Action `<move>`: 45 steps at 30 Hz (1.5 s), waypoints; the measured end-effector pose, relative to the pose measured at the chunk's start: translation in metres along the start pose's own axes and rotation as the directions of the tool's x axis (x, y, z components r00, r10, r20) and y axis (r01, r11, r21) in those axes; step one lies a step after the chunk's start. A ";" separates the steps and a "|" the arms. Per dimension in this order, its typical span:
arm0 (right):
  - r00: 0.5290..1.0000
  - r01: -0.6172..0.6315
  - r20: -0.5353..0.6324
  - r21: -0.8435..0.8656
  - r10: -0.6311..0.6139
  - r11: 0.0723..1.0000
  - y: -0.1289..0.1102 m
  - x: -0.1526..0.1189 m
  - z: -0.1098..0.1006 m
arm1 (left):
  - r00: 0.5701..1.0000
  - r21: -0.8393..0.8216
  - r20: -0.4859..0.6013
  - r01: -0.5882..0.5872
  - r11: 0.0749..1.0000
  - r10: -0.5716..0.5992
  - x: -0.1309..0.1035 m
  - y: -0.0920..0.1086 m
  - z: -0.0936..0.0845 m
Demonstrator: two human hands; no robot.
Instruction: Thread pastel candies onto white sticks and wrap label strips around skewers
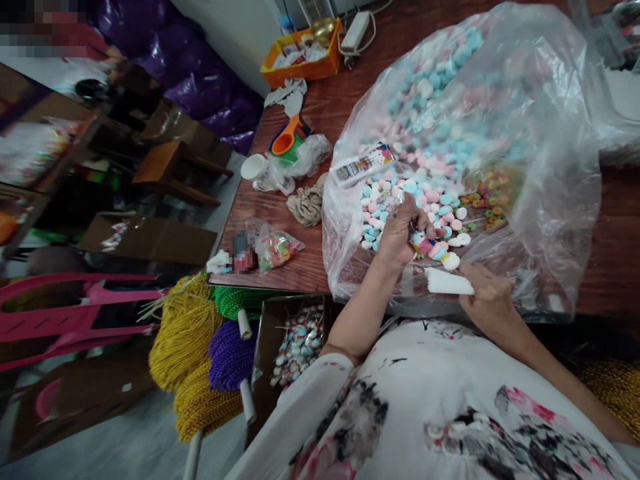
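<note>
A large clear plastic bag lies open on the table, full of pink, blue and white marshmallow-like candies. Over the candies at its mouth, my left hand is closed around a small clear packet with coloured print, partly hidden by the fingers. My right hand, just to the right, pinches a white flat piece whose exact kind I cannot make out. A few candies sit right beside the packet and the white piece. Ring-shaped coloured candies show through the plastic at the right.
A printed packet rests on the bag's left side. Left on the table are an orange scoop, a white cup, a cloth and a candy bag. A box of wrapped sweets stands below the edge.
</note>
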State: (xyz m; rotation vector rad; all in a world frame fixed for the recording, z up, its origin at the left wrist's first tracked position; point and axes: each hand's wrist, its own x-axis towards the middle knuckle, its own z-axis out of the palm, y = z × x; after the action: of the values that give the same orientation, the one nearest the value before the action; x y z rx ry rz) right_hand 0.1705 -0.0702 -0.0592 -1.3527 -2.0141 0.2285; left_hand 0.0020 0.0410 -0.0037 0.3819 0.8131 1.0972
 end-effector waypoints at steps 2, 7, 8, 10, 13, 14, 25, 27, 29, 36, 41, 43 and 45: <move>0.999 0.024 0.024 -0.108 -0.022 0.994 0.002 0.001 -0.002 | 0.999 0.021 -0.032 -0.007 1.000 0.008 0.000 -0.003 0.000; 0.998 0.041 0.048 -0.116 -0.035 0.992 -0.005 0.003 -0.001 | 0.989 -0.021 -0.109 -0.099 0.995 0.096 0.001 -0.011 0.008; 0.998 0.036 0.055 -0.076 -0.032 0.996 -0.006 0.003 0.000 | 0.985 -0.037 -0.131 -0.116 0.993 0.111 0.001 -0.012 0.009; 0.998 0.019 0.066 0.053 -0.022 0.998 -0.009 0.005 0.000 | 0.982 -0.063 -0.150 -0.129 0.990 0.118 0.000 -0.012 0.010; 0.998 -0.040 0.059 0.262 0.025 0.964 -0.010 0.007 0.001 | 0.994 -0.063 -0.074 -0.084 0.994 0.080 -0.003 -0.012 0.007; 0.997 -0.075 0.057 0.310 0.060 0.948 -0.010 0.008 0.001 | 0.998 -0.044 -0.032 -0.064 0.997 0.063 -0.004 -0.012 0.005; 0.894 -0.444 0.230 0.568 0.383 0.693 -0.023 0.015 0.001 | 0.998 0.027 0.053 -0.041 0.999 0.039 -0.011 -0.016 0.007; 0.867 -0.492 0.293 0.623 0.402 0.608 -0.027 0.017 0.001 | 0.999 0.028 0.042 -0.016 0.999 0.015 -0.012 -0.016 0.010; 0.838 -0.541 0.378 0.660 0.393 0.520 -0.031 0.018 0.003 | 1.000 0.017 0.013 0.007 1.000 -0.008 -0.012 -0.016 0.012; 0.814 -0.577 0.424 0.670 0.398 0.467 -0.025 0.015 0.013 | 0.999 -0.004 0.012 -0.034 0.999 0.034 -0.011 -0.023 0.014; 0.803 -0.591 0.418 0.649 0.425 0.479 -0.021 0.017 0.011 | 0.997 0.037 0.064 -0.054 0.998 0.052 -0.016 -0.026 0.014; 0.793 -0.604 0.452 0.669 0.408 0.434 -0.021 0.018 0.008 | 0.998 0.035 0.067 -0.020 0.999 0.018 -0.016 -0.024 0.013; 0.770 -0.631 0.506 0.697 0.389 0.341 -0.020 0.018 0.005 | 0.998 0.008 0.058 0.021 1.000 -0.021 -0.014 -0.022 0.012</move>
State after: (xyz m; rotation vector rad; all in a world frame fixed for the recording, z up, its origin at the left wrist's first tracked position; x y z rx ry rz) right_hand 0.1480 -0.0622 -0.0451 -1.2360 -1.1736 1.5599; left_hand 0.0217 0.0202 -0.0047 0.4087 0.7688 1.0592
